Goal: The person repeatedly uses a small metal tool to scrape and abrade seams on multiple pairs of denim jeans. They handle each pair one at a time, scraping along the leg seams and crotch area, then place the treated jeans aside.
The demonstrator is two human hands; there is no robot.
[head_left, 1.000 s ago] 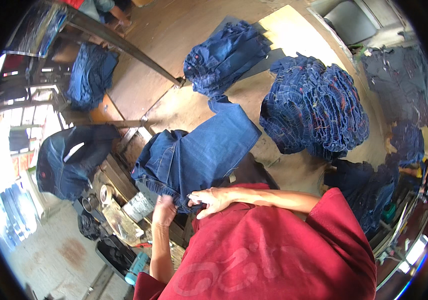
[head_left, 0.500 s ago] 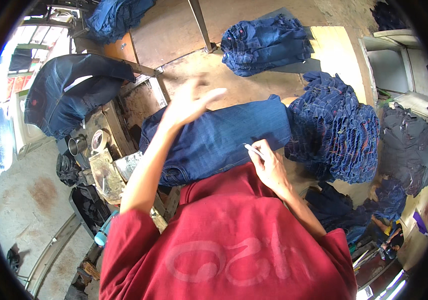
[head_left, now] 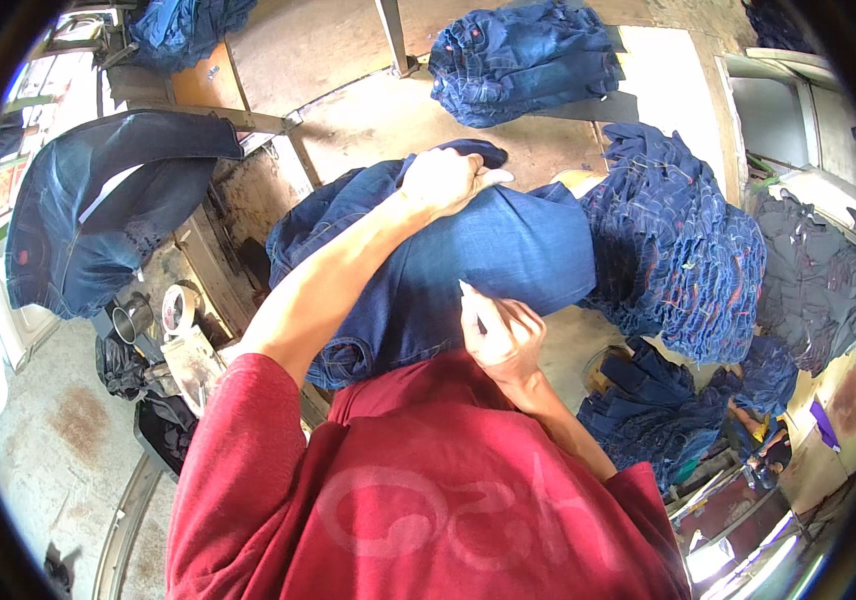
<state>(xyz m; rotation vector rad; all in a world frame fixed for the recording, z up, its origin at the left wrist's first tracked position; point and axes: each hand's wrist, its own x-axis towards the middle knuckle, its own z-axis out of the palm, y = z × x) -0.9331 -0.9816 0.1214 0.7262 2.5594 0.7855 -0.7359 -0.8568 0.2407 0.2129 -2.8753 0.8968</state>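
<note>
A pair of blue jeans lies folded across the surface in front of me. My left hand is closed on the far edge of the jeans, bunching up the denim there. Close to my chest, my right hand is closed around a small whitish pointed tool; the fingers cover most of it, so its kind does not show. The tip of this tool is at the near part of the denim, and I cannot tell if it touches.
Beside the jeans on the right rises a thick stack of folded denim. Another denim pile lies farther back. Dark jeans drape at the left, above a roll of tape and a metal cup. Dark cloth lies far right.
My left hand has come down from the air onto the far edge of the jeans, gripping and lifting the denim. My right hand has shifted slightly left and nearer me with the small tool.
</note>
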